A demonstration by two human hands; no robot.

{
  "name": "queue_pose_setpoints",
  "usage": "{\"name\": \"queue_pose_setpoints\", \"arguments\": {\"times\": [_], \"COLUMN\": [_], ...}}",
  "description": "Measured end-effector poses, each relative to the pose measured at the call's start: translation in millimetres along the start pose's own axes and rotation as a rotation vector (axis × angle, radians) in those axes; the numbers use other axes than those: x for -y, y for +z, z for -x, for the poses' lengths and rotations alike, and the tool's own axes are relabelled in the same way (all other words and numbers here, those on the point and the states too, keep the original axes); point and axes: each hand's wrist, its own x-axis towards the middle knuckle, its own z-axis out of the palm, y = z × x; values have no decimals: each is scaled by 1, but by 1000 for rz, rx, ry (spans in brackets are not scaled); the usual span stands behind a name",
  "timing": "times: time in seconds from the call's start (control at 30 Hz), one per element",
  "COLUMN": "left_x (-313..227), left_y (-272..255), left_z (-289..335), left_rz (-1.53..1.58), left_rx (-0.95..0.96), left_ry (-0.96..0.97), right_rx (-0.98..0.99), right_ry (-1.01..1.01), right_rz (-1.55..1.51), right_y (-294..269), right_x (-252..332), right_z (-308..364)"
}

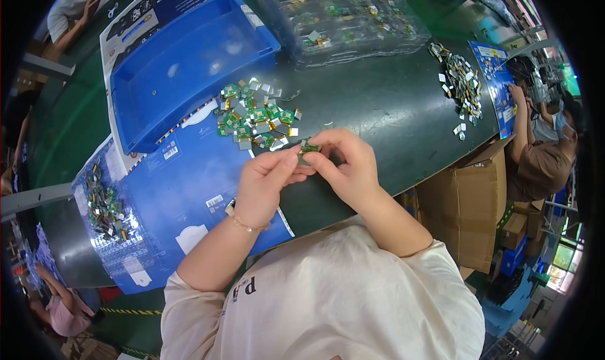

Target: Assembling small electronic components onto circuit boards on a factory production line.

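Note:
Between the fingertips of both my hands is a small green circuit board (308,149). My left hand (271,174) pinches it from the left, thumb and forefinger closed. From the other side my right hand (345,165) grips it, thumb over its near edge and fingers curled behind. Just beyond my hands lies a loose pile of green circuit boards (255,115) with silver and yellow parts attached. The pile spreads over the edge of a blue printed sheet (189,190) onto the dark green table (378,108). My fingers cover part of the held board.
A blue plastic bin (189,57) stands beyond the pile at the left. Clear stacked trays (353,26) with boards sit at the back. More boards lie on bubble wrap (113,215) at the left; another heap (463,86) is near a co-worker (545,152). A cardboard box (460,209) stands right.

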Motion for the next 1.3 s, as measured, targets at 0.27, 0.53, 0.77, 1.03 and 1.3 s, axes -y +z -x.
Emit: {"name": "queue_pose_setpoints", "arguments": {"times": [0.27, 0.53, 0.77, 1.03, 1.3], "left_x": [4, 3, 2, 7, 7], "left_y": [-1, -2, 3, 2, -1], "left_z": [0, 1, 2, 2, -1], "left_rz": [191, 121, 79, -129, 212], "left_rx": [-47, -27, -63, -123, -120], "left_ry": [-29, -14, 2, 7, -27], "right_rx": [-113, -99, -126, 11, 76], "right_ry": [-342, -299, -353, -307, -330], "right_rz": [457, 462, 525, 444, 398], "right_y": [-4, -7, -8, -10, -3], "right_x": [5, 5, 4, 4, 12], "right_z": [-2, -5, -4, -9, -2]}}
